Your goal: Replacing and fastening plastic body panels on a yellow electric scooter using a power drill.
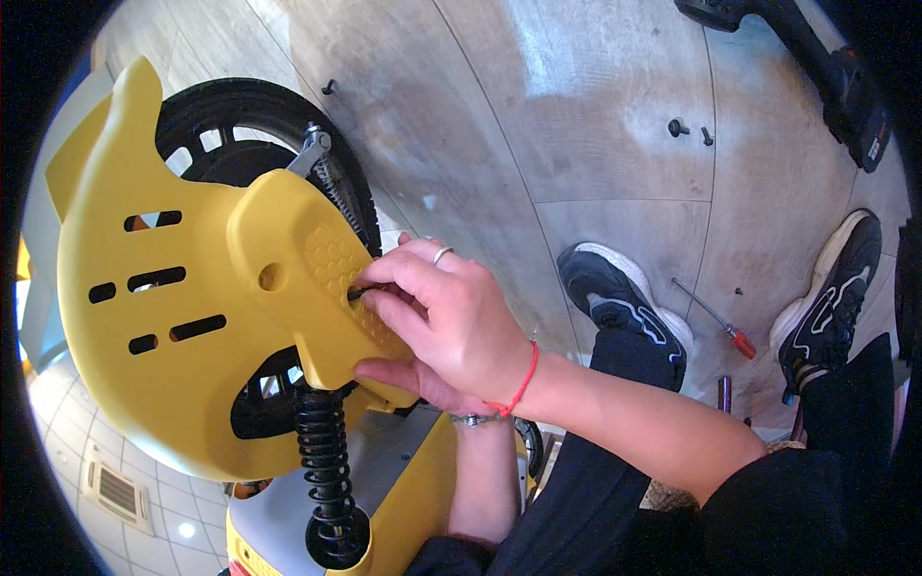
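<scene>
A yellow plastic body panel (192, 259) with slots and a honeycomb-textured patch belongs to a small ride-on vehicle, which is tipped over. At that patch, my right hand (451, 307) pinches a small dark screw (356, 293) between thumb and forefinger, against the panel; most of it is hidden by the fingers. Below it, my left hand (408, 379) grips the panel's lower edge, its thumb showing and its other fingers out of sight. Beneath the panel stands a black coil-spring shock absorber (325, 451). Behind the panel is a black wheel (259, 106) with a silver spring beside it.
On the wood-look floor lie a screwdriver (738, 341) with a red handle, between my shoes, and loose black screws (678, 127), with one (328, 87) near the wheel. A black power tool (845, 96) lies at the far right. My shoe (619, 293) rests near the vehicle.
</scene>
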Available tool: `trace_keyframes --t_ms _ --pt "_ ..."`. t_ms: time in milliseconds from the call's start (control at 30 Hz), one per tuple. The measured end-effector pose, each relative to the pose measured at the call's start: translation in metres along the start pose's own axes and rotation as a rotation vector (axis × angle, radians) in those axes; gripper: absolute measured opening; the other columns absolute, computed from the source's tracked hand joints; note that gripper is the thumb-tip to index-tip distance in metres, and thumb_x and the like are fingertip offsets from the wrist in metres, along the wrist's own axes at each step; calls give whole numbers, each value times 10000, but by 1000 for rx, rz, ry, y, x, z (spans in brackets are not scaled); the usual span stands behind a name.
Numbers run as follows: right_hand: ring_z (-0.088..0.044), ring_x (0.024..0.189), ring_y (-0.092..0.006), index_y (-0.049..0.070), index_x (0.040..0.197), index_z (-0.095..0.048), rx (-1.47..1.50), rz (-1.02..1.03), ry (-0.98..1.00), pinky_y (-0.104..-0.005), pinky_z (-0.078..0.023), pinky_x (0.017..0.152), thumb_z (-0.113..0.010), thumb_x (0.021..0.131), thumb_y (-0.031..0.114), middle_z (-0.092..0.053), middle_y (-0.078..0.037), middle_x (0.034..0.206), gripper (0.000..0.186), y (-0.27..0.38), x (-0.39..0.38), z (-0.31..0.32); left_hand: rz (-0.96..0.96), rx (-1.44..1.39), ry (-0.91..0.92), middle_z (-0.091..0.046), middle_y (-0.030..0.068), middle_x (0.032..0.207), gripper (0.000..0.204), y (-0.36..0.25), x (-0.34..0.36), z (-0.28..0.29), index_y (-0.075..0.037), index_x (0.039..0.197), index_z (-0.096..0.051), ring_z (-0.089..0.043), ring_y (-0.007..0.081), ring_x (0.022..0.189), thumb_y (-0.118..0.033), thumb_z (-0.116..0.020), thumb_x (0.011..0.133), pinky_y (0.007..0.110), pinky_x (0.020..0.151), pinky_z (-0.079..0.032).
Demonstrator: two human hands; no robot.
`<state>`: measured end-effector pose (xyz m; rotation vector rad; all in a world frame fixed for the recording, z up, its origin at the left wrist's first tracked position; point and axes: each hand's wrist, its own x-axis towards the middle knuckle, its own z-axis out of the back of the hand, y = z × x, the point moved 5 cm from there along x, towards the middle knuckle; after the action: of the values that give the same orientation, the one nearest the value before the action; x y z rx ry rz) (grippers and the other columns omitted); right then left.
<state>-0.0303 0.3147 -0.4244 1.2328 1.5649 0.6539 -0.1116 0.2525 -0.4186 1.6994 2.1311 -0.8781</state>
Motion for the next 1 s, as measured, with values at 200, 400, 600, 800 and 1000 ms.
trace_keyframes --t_ms 200,400,600,800,1000 --pt "-608 770 -288 36 896 -631 10 50 -37 -364 -500 654 -618 766 42 -605 -122 848 131 2 1 2 -12 -12 6 -338 41 1435 888 -2 -1 -1 -83 1389 -332 -306 213 1322 -314 -814 680 392 1120 -217" --pt "-612 762 -283 41 901 -621 -32 157 16 -353 -507 653 -611 771 24 -602 -113 896 131 4 4 7 -17 -31 3 -341 42 1431 887 -1 -2 1 -81 1387 -333 -308 213 1320 -311 -815 679 385 1119 -222" --pt "-614 765 -290 36 905 -613 27 70 24 -357 -507 661 -617 775 21 -601 -118 893 131 2 3 3 -29 -46 4 -345 42 1427 887 -3 -4 0 -78 1386 -333 -309 212 1318 -307 -816 678 378 1119 -226" --pt "-616 766 -285 33 923 -615 77 -37 24 -352 -499 669 -617 788 36 -600 -130 866 135 2 5 5 -28 -64 -3 -348 43 1423 887 -4 -7 2 -76 1384 -333 -310 212 1316 -304 -817 677 372 1118 -231" --pt "-612 784 -282 25 883 -640 46 -33 45 -376 -489 737 -640 769 85 -611 -116 871 129 1 4 -2 -23 -30 -54 -349 44 1419 890 -16 -13 10 -73 1383 -332 -314 211 1312 -300 -818 673 366 1115 -235"
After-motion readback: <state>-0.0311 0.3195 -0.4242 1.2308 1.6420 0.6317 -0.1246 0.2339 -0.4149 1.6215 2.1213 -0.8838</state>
